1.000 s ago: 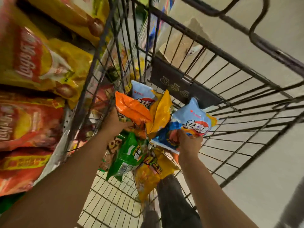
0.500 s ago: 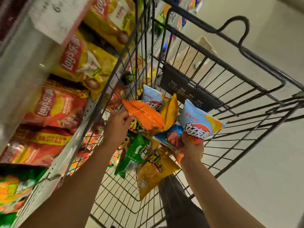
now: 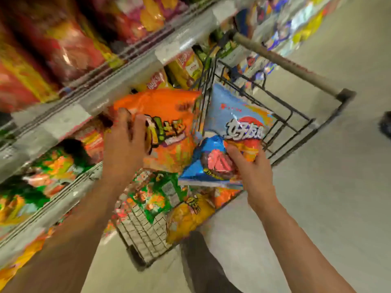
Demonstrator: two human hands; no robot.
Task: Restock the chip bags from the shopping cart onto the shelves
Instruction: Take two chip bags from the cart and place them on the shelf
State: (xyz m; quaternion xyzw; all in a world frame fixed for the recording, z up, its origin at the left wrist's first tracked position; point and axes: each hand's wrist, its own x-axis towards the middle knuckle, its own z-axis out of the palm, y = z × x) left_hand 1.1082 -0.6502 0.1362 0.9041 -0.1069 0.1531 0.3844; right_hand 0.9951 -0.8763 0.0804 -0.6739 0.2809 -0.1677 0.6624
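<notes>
Progress: early, no held bag shelved | left hand (image 3: 127, 144) gripped orange chip bag (image 3: 167, 123) beside the shelf edge (image 3: 69, 115) | right hand (image 3: 251, 166) clutched light-blue bag (image 3: 237, 115), seemingly a dark-blue one too | green and yellow bags hung over shopping cart (image 3: 281, 127).

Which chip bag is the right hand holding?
The light-blue chip bag with the red-and-white logo; the right hand grips its lower end. The orange chip bag is in the left hand.
</notes>
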